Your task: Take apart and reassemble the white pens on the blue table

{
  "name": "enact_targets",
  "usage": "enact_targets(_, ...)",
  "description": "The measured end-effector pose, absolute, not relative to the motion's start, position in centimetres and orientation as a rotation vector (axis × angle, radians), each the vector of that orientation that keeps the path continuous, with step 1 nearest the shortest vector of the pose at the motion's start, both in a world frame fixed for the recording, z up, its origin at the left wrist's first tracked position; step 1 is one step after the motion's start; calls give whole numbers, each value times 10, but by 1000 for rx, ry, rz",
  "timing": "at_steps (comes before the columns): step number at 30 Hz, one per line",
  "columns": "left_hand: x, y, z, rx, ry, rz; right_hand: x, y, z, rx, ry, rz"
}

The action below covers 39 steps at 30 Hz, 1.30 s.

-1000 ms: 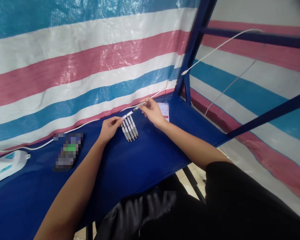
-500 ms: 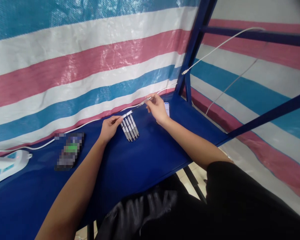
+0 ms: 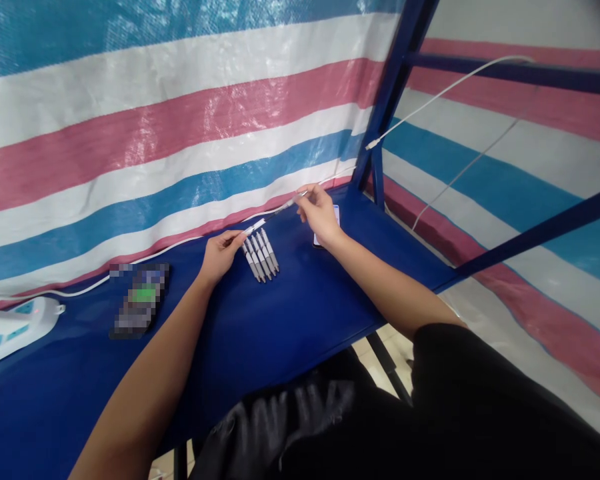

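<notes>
My left hand [image 3: 223,253] pinches the white barrel of a pen [image 3: 255,227] between thumb and fingers, its far end pointing up to the right. My right hand [image 3: 319,215] grips a slim grey-white pen part [image 3: 291,201] in its fingertips. A thin dark length, perhaps the refill, spans the gap between the two pieces; whether it sits inside the barrel I cannot tell. Just below the barrel, several white and grey pens [image 3: 261,256] lie side by side on the blue tabletop [image 3: 280,320], their tips toward me.
Partly behind my right wrist lies a phone [image 3: 337,212] with a lit screen. Another dark phone-like object [image 3: 140,300], pixelated, is left of my left hand. A white power strip [image 3: 25,330] sits at the left edge. A blue metal frame [image 3: 379,133] and striped sheeting enclose the table.
My right hand has shifted slightly right, together with the pen part in it. More of the phone beside it shows. My left hand stays in place on the barrel.
</notes>
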<state>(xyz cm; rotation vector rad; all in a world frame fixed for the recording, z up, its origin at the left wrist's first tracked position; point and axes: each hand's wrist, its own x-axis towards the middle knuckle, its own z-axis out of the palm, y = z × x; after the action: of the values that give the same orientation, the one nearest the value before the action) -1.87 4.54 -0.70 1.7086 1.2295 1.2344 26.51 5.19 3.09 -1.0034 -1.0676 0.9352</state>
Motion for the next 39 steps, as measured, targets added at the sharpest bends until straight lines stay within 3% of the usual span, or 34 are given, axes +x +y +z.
enact_targets(7,-15,43,-4,1706,1212,1234,256,43,26,-917,-1244,1166)
enact_targets(17,-19,39,3,1622,1160,1238,258,38,32,-895,-1432,1232)
enact_targets(25,-18,39,4,1586,1131,1258,255,27,34,-1217,-1698,998)
enact_targets(39,-20,44,1,1538,1122,1275,265,24,44,-1079,-1850,794)
